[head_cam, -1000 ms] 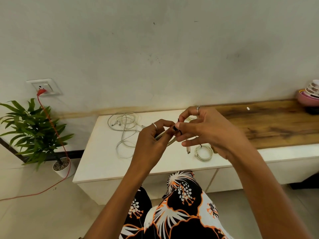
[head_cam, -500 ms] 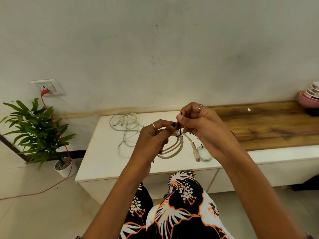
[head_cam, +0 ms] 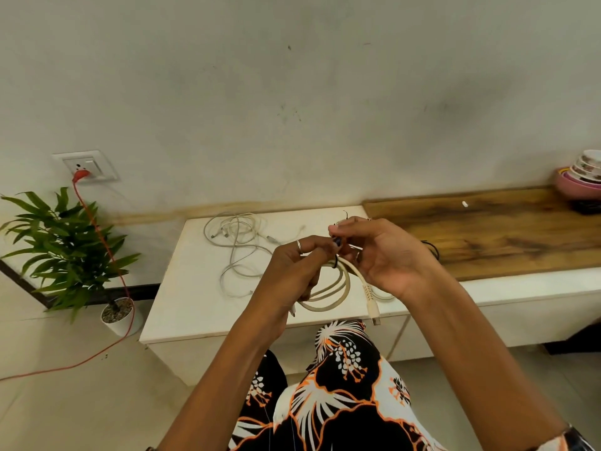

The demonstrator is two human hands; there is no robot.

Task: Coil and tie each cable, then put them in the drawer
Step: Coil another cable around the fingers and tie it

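A coiled beige cable (head_cam: 328, 289) is held in the air above the front edge of the white low cabinet top (head_cam: 195, 288), between the two hands. The left hand (head_cam: 292, 268) is curled round the left side of the coil, a ring showing on one finger, with its fingertips brought up to the top of the loops. The right hand (head_cam: 383, 258) is raised just beside it, thumb and forefinger pinched on a thin black tie (head_cam: 335, 255) that is looped round the top of the coil. One end of the cable, with its ribbed beige plug (head_cam: 370, 304), hangs down below the right hand.

A loose tangle of white cables (head_cam: 235, 247) is seen lying on the cabinet top, behind and to the left of the hands and well apart from them. Part of a small white coil (head_cam: 383, 296) is visible on the top under the right wrist. To the right, a dark wooden countertop (head_cam: 504, 232) is joined to the white one, and a stack of bowls (head_cam: 582, 177) is placed at its far right end. A green potted plant (head_cam: 65, 249) stands on the floor at the left, and a red cord (head_cam: 107, 255) is plugged into the white wall socket (head_cam: 86, 166) above it. Whether a drawer is open cannot be told.
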